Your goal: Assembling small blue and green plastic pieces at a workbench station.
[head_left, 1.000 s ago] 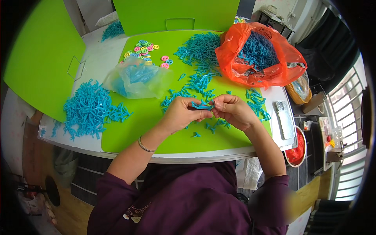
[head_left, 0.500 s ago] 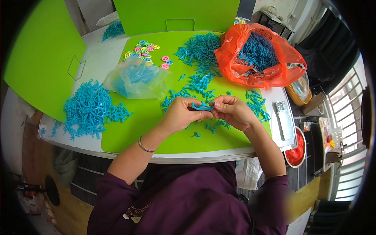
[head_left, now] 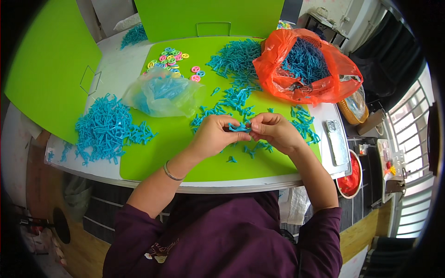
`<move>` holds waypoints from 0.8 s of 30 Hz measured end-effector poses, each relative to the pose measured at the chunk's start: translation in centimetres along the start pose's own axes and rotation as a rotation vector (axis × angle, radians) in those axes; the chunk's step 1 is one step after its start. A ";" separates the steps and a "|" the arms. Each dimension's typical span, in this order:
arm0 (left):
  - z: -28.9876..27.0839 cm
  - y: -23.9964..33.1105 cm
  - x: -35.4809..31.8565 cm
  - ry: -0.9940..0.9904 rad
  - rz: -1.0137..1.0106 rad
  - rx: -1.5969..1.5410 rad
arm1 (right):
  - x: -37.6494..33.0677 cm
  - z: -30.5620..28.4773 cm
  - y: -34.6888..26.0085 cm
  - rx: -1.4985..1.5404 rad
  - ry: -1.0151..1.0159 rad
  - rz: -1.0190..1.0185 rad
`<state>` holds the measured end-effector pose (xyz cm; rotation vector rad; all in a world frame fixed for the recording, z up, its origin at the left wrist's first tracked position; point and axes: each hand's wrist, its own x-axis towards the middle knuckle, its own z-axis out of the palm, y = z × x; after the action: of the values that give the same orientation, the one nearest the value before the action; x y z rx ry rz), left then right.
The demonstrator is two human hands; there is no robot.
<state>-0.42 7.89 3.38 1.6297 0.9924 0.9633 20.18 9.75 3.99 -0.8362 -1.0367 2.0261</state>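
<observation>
Between my two hands, above the green mat, is a small blue plastic piece. My left hand pinches it between thumb and fingers. From the other side my right hand closes thumb and fingertips on the piece's right end. The exact shape of the piece is partly hidden by my fingers. Loose blue plastic pieces of the same colour lie scattered just beyond and around my hands. More of them form a heap to the left and another pile at the back.
A red plastic bag full of darker blue pieces stands at the back right. A translucent bag sits left of centre, near colourful small rings. A phone lies by the right edge. Green boards stand at the left and back.
My right fingertips have shifted slightly and the blue piece has turned a little between my hands. The piles and bags look the same.
</observation>
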 end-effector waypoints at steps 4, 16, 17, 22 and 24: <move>0.3 -0.8 0.2 0.079 0.230 0.285 | -0.2 0.2 -0.6 -0.505 0.025 -0.108; -1.0 0.3 0.6 -0.027 -0.085 -0.453 | -0.1 0.6 0.0 -0.159 -0.007 -0.222; -0.9 -0.2 0.8 0.012 -0.009 -0.315 | -0.1 0.6 0.0 -0.284 0.017 -0.282; -1.4 -0.5 0.8 0.013 -0.007 -0.143 | -0.3 0.5 0.3 -0.696 0.084 -0.407; -1.4 -0.6 0.7 -0.005 -0.069 -0.191 | -0.4 0.6 0.3 -0.689 0.088 -0.370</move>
<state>-1.59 9.09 3.26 1.4305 0.9184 0.9763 19.81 9.06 4.07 -0.9669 -1.7305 1.3091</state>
